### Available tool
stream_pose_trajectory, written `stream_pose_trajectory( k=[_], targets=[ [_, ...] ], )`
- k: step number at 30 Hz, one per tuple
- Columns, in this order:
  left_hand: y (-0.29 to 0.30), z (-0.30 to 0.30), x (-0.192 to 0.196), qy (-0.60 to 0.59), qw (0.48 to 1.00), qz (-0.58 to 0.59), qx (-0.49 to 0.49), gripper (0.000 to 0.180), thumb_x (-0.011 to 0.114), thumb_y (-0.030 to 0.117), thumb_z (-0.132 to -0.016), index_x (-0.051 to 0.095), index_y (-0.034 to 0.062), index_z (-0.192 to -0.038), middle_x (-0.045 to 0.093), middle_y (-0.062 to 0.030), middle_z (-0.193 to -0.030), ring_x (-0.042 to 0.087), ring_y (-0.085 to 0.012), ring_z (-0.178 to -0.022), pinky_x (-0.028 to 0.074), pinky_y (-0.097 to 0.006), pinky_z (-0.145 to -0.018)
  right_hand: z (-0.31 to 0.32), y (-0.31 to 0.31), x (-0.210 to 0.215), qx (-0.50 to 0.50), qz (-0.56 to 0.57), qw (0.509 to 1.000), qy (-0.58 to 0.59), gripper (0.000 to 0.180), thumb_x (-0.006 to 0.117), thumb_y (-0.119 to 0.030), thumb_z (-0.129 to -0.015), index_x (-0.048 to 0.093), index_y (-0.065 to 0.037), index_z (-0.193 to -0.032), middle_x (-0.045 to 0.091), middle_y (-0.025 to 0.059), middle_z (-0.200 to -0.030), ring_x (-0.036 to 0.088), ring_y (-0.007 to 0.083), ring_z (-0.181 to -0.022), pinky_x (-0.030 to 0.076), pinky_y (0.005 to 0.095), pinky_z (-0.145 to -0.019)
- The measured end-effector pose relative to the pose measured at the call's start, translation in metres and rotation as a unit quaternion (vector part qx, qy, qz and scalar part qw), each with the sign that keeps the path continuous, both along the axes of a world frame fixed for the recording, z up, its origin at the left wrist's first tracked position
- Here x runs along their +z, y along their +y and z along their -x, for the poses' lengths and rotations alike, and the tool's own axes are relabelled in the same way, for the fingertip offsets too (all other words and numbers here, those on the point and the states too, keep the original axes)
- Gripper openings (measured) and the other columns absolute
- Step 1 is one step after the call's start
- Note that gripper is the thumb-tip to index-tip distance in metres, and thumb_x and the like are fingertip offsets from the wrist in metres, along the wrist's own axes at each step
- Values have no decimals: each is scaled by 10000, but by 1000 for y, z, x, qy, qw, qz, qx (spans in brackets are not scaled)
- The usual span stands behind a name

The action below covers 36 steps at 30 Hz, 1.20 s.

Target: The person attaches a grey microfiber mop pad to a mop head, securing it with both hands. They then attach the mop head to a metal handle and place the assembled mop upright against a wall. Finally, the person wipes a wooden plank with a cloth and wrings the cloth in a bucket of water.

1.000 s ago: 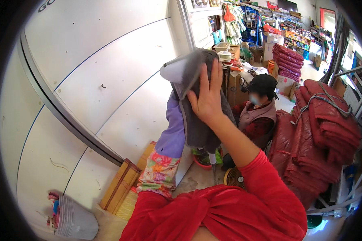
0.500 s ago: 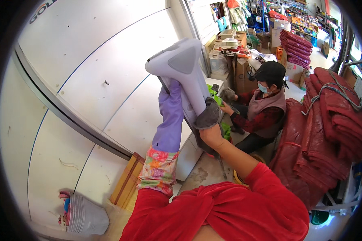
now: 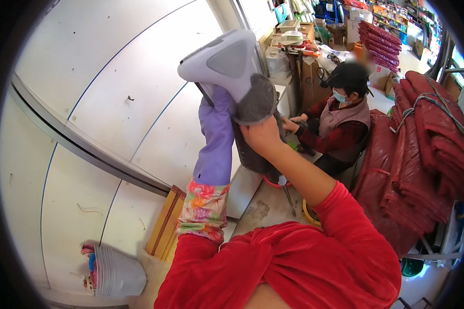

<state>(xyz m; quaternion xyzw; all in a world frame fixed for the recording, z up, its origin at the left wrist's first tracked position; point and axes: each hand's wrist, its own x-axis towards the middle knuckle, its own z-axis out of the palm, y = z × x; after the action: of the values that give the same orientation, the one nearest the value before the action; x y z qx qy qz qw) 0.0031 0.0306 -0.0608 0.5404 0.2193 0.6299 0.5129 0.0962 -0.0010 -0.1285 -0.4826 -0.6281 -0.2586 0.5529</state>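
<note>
A light grey moulded plastic piece (image 3: 206,67), with a darker triangular panel, is tilted up in front of me; I cannot tell its kind. Its lower part is dark and partly hidden by my right arm. My left hand (image 3: 217,105), in a purple rubber glove with a flowered cuff, grips it from the underside, most fingers hidden behind it. Bare, my right hand (image 3: 265,136) is closed on a dark grey cloth (image 3: 258,100) pressed against the grey plastic.
To the right a co-worker (image 3: 343,113) in a black cap sits low, hands together. Dark red bundles (image 3: 428,139) are piled beyond. White panels (image 3: 123,98) stand at the left. Stacked grey buckets (image 3: 119,273) and a yellow wooden piece (image 3: 165,226) lie lower left.
The cloth and my right hand have moved up and left along the grey plastic. The plastic piece has shifted slightly up and left. The co-worker's hands have come closer together.
</note>
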Motion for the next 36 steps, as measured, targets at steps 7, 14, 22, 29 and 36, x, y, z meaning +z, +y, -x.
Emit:
stream_pose_trajectory(
  k=[7,14,22,29,36],
  targets=[
    [6,5,4,44,994,-11,98,699,671,580,-798,532,-7,-1151,634,-117,-1043,622,-211,-918,511,-306,-819,13,-9,-123,36,83,996,21,465,584,-174,-853,470,-48,-1285,407,249,-1351,374,428,-1268,305,445,-1081],
    [4,2,10,90,981,31,172,631,644,534,-841,520,-3,-1148,617,-105,-1067,613,-200,-948,510,-303,-818,23,-10,-232,29,178,971,159,443,550,-109,-861,482,-27,-1291,500,231,-1281,470,427,-1175,364,472,-1028],
    [32,42,-8,79,981,-8,176,731,611,619,-823,482,8,-1202,584,-121,-1133,586,-228,-1018,486,-338,-874,7,-69,-313,66,536,831,133,308,563,-99,-834,565,8,-1122,589,269,-1067,581,459,-913,493,489,-794],
    [32,40,-12,64,990,-43,121,755,624,622,-813,484,13,-1236,580,-101,-1144,576,-212,-1045,462,-336,-909,-55,-51,-141,135,351,877,300,297,520,-111,-880,518,27,-1142,583,222,-1074,572,374,-979,446,407,-857],
    [25,25,-7,50,997,-26,56,806,626,641,-793,469,21,-1284,574,-102,-1203,574,-233,-1079,466,-355,-942,-62,-6,35,206,-33,973,99,268,456,-26,-836,575,16,-1072,472,198,-1260,496,363,-1069,399,400,-940]
  ],
)
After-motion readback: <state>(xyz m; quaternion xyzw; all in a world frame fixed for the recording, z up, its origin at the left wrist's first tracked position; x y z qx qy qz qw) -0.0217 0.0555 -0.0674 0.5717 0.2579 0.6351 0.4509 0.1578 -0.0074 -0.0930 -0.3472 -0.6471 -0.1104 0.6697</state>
